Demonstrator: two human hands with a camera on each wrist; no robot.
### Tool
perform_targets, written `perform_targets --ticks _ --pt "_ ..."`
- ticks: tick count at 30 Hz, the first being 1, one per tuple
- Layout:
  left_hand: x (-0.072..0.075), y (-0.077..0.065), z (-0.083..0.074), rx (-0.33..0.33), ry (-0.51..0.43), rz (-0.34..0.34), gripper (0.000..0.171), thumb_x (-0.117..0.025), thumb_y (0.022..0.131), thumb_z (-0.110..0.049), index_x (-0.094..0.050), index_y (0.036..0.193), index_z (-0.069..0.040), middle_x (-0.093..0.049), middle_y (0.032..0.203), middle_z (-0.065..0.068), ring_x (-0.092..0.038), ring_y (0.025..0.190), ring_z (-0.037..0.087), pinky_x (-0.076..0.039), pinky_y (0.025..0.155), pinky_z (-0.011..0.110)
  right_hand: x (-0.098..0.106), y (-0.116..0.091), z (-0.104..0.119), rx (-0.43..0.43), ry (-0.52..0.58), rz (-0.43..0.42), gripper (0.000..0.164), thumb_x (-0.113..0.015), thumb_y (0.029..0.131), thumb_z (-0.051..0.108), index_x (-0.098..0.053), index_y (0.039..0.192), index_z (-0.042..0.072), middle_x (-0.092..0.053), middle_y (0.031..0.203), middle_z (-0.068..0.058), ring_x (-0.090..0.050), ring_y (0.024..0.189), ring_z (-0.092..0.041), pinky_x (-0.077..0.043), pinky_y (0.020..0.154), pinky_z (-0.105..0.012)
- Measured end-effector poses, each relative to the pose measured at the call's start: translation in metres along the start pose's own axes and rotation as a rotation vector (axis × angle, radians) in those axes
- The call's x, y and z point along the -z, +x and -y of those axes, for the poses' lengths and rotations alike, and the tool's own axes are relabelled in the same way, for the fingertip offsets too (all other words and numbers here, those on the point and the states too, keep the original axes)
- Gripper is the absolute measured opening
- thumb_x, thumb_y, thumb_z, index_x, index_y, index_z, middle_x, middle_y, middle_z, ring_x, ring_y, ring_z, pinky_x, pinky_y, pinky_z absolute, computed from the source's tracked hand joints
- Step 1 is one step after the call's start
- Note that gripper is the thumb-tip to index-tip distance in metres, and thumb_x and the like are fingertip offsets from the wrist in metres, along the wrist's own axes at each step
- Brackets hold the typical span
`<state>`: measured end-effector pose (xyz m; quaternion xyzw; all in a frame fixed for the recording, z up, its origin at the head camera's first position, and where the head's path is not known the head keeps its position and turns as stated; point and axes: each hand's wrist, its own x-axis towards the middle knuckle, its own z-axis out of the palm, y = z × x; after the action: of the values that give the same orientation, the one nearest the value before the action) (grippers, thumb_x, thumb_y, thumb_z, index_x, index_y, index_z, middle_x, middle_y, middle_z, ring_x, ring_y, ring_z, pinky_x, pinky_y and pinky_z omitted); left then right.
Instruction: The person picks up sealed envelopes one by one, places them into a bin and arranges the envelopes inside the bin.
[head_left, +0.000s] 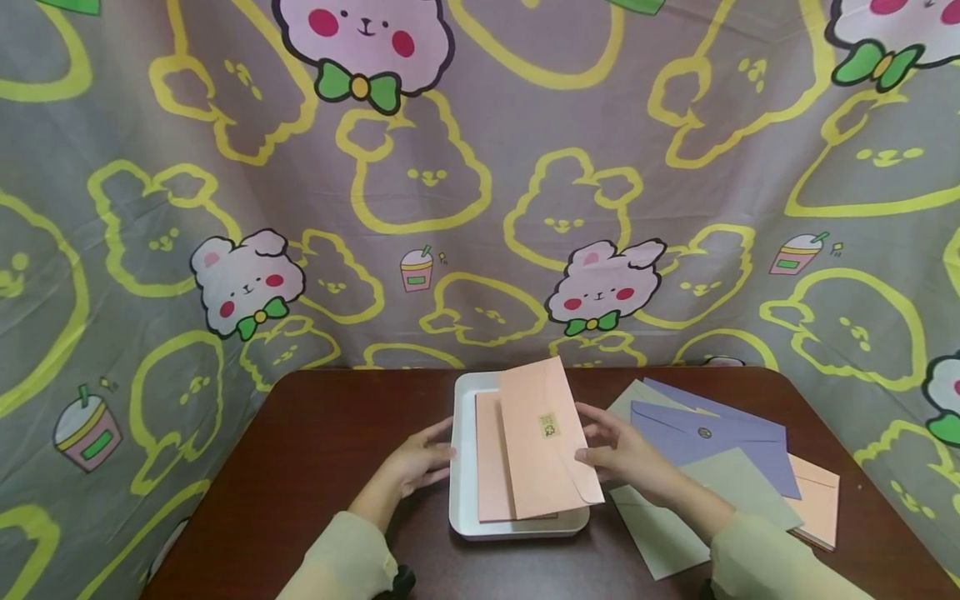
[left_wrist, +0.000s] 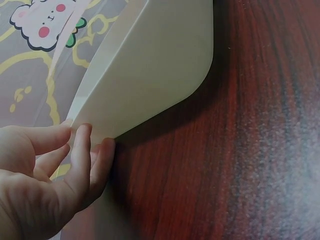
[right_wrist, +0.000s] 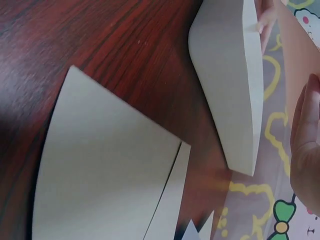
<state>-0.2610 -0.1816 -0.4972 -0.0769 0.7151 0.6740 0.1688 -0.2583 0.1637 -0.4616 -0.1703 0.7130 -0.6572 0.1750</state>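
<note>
A white tray [head_left: 531, 530] stands at the middle of the table, with a peach envelope [head_left: 491, 454] lying in it. My right hand [head_left: 626, 450] holds a second peach envelope [head_left: 536, 483] tilted above it, thumb on the near face at the right edge and the other fingers behind. A small stamp-like sticker [head_left: 550, 426] marks this envelope. At the tray's left side my left hand [head_left: 422, 458] grips the edge. In the left wrist view, its thumb [left_wrist: 52, 137] is at the rim and the other fingers bend against the tray's outer wall [left_wrist: 155, 65].
To the right, several envelopes overlap in a loose pile: lavender ones [head_left: 712, 437], pale green ones [head_left: 667, 533] and a peach one [head_left: 821, 500]. A patterned cloth [head_left: 480, 208] hangs behind the dark brown table [head_left: 300, 467].
</note>
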Motion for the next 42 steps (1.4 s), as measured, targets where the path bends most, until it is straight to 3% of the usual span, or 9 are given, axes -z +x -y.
perform_targets --ticks 7,19,42 --pt "-0.001 0.001 -0.001 0.015 -0.002 -0.004 0.065 -0.064 0.099 0.000 -0.038 0.159 -0.008 -0.060 0.134 0.026 -0.067 0.104 0.027 -0.058 0.092 0.045 -0.013 0.009 -0.004 -0.028 -0.009 -0.025 0.079 -0.068 0.095 0.001 -0.021 0.157 -0.010 -0.060 0.115 -0.022 -0.070 0.093 -0.025 -0.063 0.073 -0.046" --pt "0.000 0.001 0.000 0.007 -0.019 0.008 0.065 -0.062 0.100 0.001 -0.037 0.159 -0.008 -0.060 0.133 0.026 -0.067 0.104 0.027 -0.058 0.091 0.045 -0.037 0.022 -0.013 -0.077 -0.123 -0.152 0.074 -0.071 0.089 -0.004 -0.035 0.154 -0.007 -0.055 0.108 -0.015 -0.061 0.076 -0.018 -0.061 0.060 -0.036" --pt "0.001 -0.001 0.000 -0.001 -0.005 0.012 0.065 -0.062 0.100 0.001 -0.037 0.159 -0.007 -0.059 0.134 0.027 -0.067 0.108 0.029 -0.057 0.093 0.046 -0.054 0.035 -0.018 -0.073 -0.194 -0.161 0.072 -0.070 0.086 -0.010 -0.038 0.151 -0.012 -0.057 0.104 -0.019 -0.063 0.067 -0.018 -0.061 0.057 -0.040"
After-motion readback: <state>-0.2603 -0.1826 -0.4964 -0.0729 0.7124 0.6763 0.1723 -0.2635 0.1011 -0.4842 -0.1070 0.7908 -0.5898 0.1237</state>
